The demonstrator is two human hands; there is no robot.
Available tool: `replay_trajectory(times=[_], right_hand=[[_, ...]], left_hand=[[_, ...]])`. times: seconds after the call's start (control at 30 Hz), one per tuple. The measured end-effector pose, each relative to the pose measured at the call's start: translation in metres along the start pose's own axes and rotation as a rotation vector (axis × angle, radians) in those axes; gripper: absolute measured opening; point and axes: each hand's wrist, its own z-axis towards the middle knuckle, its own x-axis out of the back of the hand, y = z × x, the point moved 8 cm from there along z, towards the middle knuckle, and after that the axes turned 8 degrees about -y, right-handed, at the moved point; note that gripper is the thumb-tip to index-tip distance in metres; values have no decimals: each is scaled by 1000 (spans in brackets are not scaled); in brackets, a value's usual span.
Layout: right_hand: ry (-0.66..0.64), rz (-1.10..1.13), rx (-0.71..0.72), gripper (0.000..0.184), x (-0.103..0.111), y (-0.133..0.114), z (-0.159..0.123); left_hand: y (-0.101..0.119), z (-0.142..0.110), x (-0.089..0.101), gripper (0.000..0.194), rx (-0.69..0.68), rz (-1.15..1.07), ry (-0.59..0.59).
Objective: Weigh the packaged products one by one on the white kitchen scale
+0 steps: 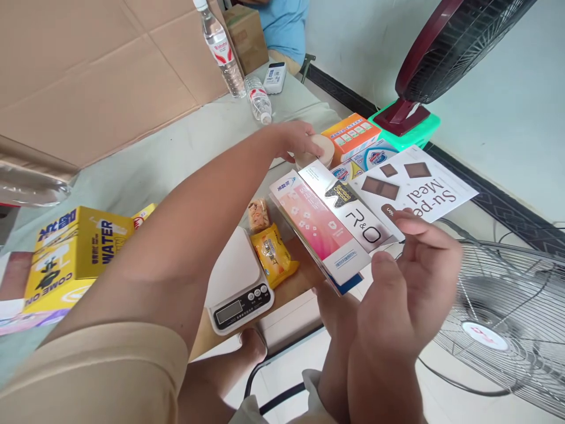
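Observation:
My left hand (295, 139) reaches far across the table, its fingers closed round a roll of tan tape (318, 152). My right hand (408, 282) holds a fan of flat boxes at their near end: a pink and white box (318, 227), a white box marked "R&O" (353, 213) and a white "Su-per Meal" box (419, 184). The thumb lies on top of the stack. Just behind the tape sit an orange box (351, 134) and a blue and white soap box (375, 158).
A white kitchen scale (236, 282) stands at the table's near edge beside two snack packets (271, 252). A yellow "WATER" box (73, 253) lies at left. Two water bottles (223, 50) stand far back. Fans (498, 318) are at right; a person in blue (285, 23) sits beyond.

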Motion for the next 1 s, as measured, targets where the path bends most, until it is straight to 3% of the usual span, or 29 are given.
replay_trajectory(times=[0.1,0.2,0.27,0.37,0.43,0.5,0.57,0.63,0.73,0.83,0.9,1.0], right_hand=[[10,16,4,35,-3,-6,1],[28,92,119,37,-11,-26,-3],[25,149,170,38,-20,-39,-11],[-61,179,127,40,-44,-51,-31],[-148,211,124,41,-62,-59,-49],[-243,271,153,39,-82,-67,-69],[-383,317,164,36,-109,-72,-91],[-548,308,138,33,-140,-73,-117],[-779,205,53,31,-189,-66,-157],[-931,127,-48,34,-231,-53,-193],[-988,101,-95,39,-255,-45,-213],[-1044,71,-126,49,-284,-37,-237]], left_hand=[[10,-16,4,42,3,-20,154],[22,-61,21,25,-53,-29,384],[21,-110,32,22,-115,-35,456],[6,-215,42,25,-304,-34,504],[-21,-295,40,28,-384,11,542],[-69,-367,37,13,-343,-28,635],[-125,-423,34,10,-263,-134,744],[-179,-464,33,10,-157,-230,879],[-239,-502,35,12,-60,-323,1105],[-275,-521,34,18,28,-355,1277],[-291,-522,31,24,95,-381,1302],[-309,-514,26,34,135,-482,1247]])
